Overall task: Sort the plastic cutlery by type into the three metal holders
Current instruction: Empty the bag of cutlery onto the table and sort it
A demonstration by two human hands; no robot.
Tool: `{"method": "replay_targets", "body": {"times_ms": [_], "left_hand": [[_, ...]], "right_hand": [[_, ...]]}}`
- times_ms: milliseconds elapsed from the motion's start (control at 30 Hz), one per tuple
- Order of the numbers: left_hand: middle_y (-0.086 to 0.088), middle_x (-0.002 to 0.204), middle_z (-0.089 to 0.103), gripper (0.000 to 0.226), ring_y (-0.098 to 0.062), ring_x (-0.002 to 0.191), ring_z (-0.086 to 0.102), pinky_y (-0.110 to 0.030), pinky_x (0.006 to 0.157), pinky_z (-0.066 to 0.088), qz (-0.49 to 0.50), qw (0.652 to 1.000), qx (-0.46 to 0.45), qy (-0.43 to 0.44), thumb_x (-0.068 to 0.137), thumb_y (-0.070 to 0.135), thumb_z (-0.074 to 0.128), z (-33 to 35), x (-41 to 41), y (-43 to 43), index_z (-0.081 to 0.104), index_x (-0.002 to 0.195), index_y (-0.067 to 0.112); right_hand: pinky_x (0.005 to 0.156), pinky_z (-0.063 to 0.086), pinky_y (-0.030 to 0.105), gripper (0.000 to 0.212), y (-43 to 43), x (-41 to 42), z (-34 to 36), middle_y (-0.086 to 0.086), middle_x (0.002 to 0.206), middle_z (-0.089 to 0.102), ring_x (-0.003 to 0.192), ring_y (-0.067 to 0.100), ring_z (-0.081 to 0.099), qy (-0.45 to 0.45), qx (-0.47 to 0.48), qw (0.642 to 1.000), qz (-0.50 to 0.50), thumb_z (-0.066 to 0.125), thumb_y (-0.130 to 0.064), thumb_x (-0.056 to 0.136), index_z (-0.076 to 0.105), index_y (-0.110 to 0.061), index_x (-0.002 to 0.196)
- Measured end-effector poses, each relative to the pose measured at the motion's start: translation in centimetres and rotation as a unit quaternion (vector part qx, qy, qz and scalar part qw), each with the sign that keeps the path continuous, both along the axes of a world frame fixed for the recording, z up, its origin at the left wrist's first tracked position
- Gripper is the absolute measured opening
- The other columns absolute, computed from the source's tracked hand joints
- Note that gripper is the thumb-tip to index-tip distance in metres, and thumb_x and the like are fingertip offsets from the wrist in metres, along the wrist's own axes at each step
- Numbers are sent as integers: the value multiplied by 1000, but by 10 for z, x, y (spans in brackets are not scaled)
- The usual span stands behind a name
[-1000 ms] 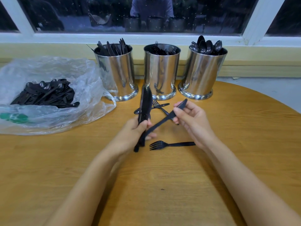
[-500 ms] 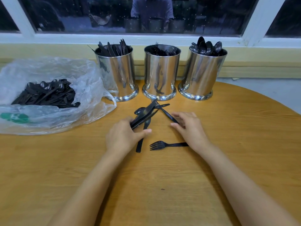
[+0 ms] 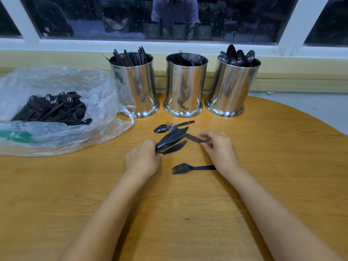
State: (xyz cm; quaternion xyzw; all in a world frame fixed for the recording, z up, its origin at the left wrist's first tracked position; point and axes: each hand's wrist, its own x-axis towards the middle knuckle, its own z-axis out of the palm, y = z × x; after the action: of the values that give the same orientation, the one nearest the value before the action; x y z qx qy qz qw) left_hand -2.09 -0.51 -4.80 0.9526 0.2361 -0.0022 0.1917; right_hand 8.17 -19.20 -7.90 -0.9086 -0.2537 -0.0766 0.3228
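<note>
Wooden table (image 3: 282,166), left hand (image 3: 143,159) around knife bundle (image 3: 172,137)

A round wooden table (image 3: 273,176) set before a dark window.

The tabletop, in warm orange-brown grain, is seen curving away at the right, where a strip of pale grey floor (image 3: 310,108) is exposed. Behind it a yellowish ledge (image 3: 293,66) is run along the wall beneath a white-painted window frame (image 3: 292,23). The glass (image 3: 75,17) is dark and speckled with small spots, and a dim reflection of a person's torso is caught in it. Soft shadows are cast on the wood.
</note>
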Motion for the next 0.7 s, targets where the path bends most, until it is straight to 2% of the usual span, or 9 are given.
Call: {"method": "replay_targets", "body": {"times_ms": [133,267,367,500,600,700], "left_hand": [[4,78,52,24,-14,72,51,-29,63,37,-5,998,19,58,98,42,54,5,-2,4,53,92,19],[2,83,50,25,-19,82,51,-32,69,38,-14,994,67,81,100,42,51,8,-2,-1,53,98,16],[-2,93,46,22,-21,83,50,-33,69,37,-17,992,109,58,101,36,51,8,-6,-8,55,105,15],[-4,100,58,13,-24,92,60,-31,67,36,-22,987,161,21,99,15,56,9,-8,-15,53,111,14],[-2,87,50,15,-22,81,53,-31,66,37,-11,991,133,30,98,11,57,8,-7,-15,50,112,12],[1,81,45,5,-22,85,51,-32,70,38,-16,995,88,53,102,19,51,10,-5,-12,48,104,15]], "right_hand": [[88,49,29,29,0,1,-1,-5,97,61,95,10,52,-2,-5,1000,-3,62,-5,91,67,-15,118],[88,50,28,27,0,1,-3,-4,102,59,98,10,53,-5,-15,1000,0,59,-5,93,67,-15,117],[89,51,31,27,-1,2,-5,-2,103,61,98,12,54,-4,-4,1000,1,60,-5,92,68,-14,116],[88,52,35,26,0,3,-7,-3,98,60,95,13,56,-16,11,1000,3,63,-2,90,69,-13,112],[88,52,34,26,0,2,-7,-4,99,60,95,12,56,-15,15,1000,1,63,-3,90,68,-13,114],[89,52,33,27,0,2,-6,-3,102,62,97,11,56,-13,12,1000,0,62,-4,91,68,-14,115]]}}
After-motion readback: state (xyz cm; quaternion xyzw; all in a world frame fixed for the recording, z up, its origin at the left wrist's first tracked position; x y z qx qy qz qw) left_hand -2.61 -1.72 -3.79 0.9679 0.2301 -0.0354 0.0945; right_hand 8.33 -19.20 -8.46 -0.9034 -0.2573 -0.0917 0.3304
